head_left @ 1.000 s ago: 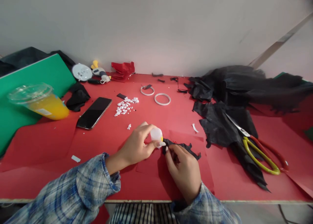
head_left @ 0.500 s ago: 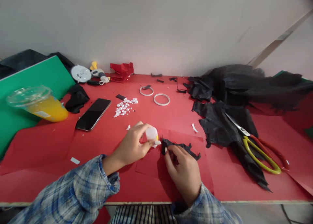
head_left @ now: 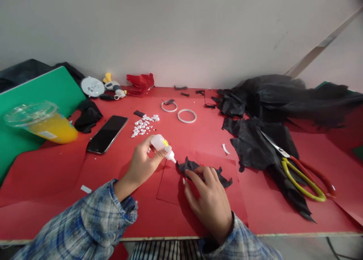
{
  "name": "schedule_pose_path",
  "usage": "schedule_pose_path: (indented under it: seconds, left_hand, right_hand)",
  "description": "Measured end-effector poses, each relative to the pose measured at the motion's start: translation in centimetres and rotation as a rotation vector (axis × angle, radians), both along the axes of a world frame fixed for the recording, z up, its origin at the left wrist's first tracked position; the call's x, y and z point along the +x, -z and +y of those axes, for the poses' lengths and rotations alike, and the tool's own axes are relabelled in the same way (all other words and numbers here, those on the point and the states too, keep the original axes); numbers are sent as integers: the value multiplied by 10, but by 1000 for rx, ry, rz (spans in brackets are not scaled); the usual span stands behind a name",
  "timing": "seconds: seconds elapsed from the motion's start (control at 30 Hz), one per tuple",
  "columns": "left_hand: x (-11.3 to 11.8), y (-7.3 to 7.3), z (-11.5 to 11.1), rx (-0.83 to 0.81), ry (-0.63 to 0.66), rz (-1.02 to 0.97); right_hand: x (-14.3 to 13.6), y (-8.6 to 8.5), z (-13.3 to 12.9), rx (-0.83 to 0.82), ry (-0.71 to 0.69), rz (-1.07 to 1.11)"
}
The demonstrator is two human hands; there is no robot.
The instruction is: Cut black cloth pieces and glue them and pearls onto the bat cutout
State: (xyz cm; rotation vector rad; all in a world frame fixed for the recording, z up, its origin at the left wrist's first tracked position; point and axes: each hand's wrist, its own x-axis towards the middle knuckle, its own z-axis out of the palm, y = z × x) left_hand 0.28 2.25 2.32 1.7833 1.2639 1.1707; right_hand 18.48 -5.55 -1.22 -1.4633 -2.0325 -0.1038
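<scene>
My left hand (head_left: pixel 142 164) is closed around a small white glue bottle (head_left: pixel 159 143) with a yellow label. The bottle tilts down to the right, its nozzle close to the left tip of a black piece (head_left: pixel 183 168) cut with ragged points. Whether the piece is cloth or crepe paper I cannot tell. It lies on a red sheet (head_left: pixel 168 190). My right hand (head_left: pixel 210 199) rests its fingertips on the black piece, thumb apart from the fingers. Part of the piece is hidden beneath that hand.
White pearl beads (head_left: pixel 143 127), a phone (head_left: pixel 107 134) and two white rings (head_left: pixel 187 115) lie beyond my hands. A cup of orange drink (head_left: pixel 53 126) leans at the left. Scissors (head_left: pixel 303 178) lie on black scraps (head_left: pixel 252 143) at right. A wall (head_left: pixel 181 37) bounds the back.
The glue bottle has moved left and turned, so its nozzle now points down to the right. The left end of the black piece lies spread out, and my right fingers have loosened and flattened over it.
</scene>
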Motion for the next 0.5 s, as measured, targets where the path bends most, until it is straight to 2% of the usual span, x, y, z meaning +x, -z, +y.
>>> schedule_pose_path:
  seconds: [0.23, 0.5]
  left_hand:
    - [0, 6, 0, -58, -5, -64]
    - [3, 0, -1, -21, 28, 50]
  right_hand:
    - [-2, 1, -1, -68, -38, -31]
    - [0, 2, 0, -47, -41, -7]
